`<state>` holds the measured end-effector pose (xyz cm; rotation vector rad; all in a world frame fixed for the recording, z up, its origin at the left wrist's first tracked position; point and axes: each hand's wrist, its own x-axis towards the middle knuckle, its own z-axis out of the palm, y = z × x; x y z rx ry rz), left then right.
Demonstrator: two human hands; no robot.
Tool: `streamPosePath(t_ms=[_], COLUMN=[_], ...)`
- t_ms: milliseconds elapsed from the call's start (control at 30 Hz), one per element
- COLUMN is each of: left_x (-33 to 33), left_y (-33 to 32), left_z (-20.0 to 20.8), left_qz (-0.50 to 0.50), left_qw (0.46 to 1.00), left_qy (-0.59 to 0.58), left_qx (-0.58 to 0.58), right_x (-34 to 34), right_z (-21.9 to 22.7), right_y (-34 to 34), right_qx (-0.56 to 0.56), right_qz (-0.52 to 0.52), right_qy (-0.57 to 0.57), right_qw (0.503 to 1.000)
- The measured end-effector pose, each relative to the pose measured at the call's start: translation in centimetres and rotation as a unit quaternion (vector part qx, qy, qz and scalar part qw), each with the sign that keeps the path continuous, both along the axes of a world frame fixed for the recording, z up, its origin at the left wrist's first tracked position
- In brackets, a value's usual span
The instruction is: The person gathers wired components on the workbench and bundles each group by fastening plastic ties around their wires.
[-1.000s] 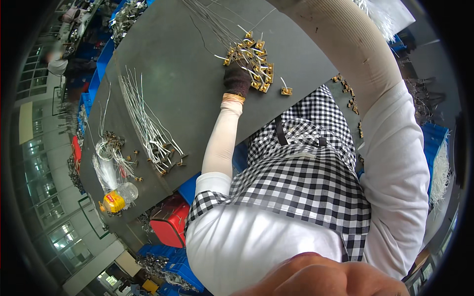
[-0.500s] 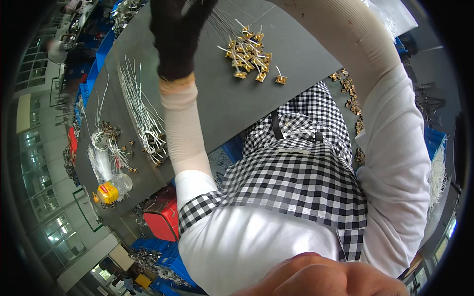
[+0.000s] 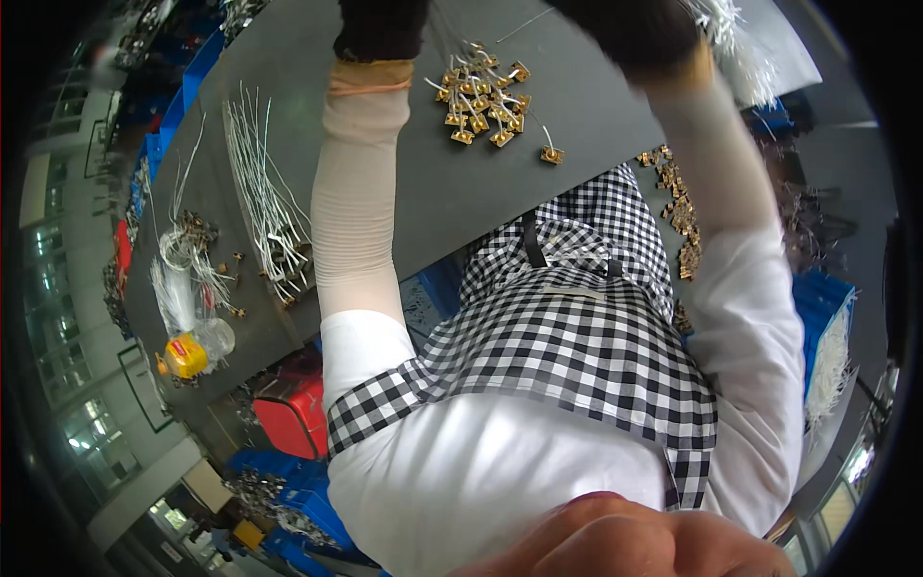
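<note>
My left hand (image 3: pixel 383 26), in a black glove, reaches to the upper edge, its fingers cut off by the picture. My right hand (image 3: pixel 639 37), also black-gloved, is smeared by motion at the upper right; its fingers do not show. Between and below the hands lies a pile of small brass-coloured metal pieces (image 3: pixel 478 101) with short white wires, long thin wires running up from it. A single brass piece with a wire (image 3: pixel 552 154) lies apart to its right. Whether either hand holds anything is hidden.
Left on the grey table (image 3: pixel 437 207) lie a bundle of white wires (image 3: pixel 260 183) with brass ends and a clear bottle with a yellow label (image 3: pixel 197 351). Loose brass parts (image 3: pixel 681 216) lie right of my lap. A red case (image 3: pixel 291 413) and blue bins (image 3: pixel 312 500) stand lower left.
My left hand has moved up toward the far edge. My right hand, out of sight before, has come into view at the upper right. The view has shifted slightly.
</note>
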<state>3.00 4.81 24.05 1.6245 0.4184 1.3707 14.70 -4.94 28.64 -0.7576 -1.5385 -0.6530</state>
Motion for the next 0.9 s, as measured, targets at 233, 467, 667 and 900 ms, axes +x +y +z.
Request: streamPosePath(t_ms=[233, 467, 667, 900], left_x=[-0.8, 0.4, 0.2, 0.1], left_y=[-1.6, -2.2, -1.9, -2.9], left_z=[2.1, 1.9, 1.4, 1.8], left_qz=[0.071, 0.074, 0.073, 0.099], left_qw=[0.995, 0.995, 0.993, 0.992], left_qy=[0.040, 0.035, 0.023, 0.012], left_qx=[-0.064, -0.063, -0.093, -0.077], right_x=[-6.8, -8.5, -9.1, -4.6], right_z=[-21.6, -28.7, -31.2, -26.2], right_y=[-6.6, -2.9, -3.3, -12.0], right_qx=[-0.725, -0.698, -0.705, -0.706], right_qz=[0.051, -0.051, -0.073, 0.044], right_qy=[0.191, 0.207, 0.044, 0.126], right_qw=[0.660, 0.684, 0.704, 0.695])
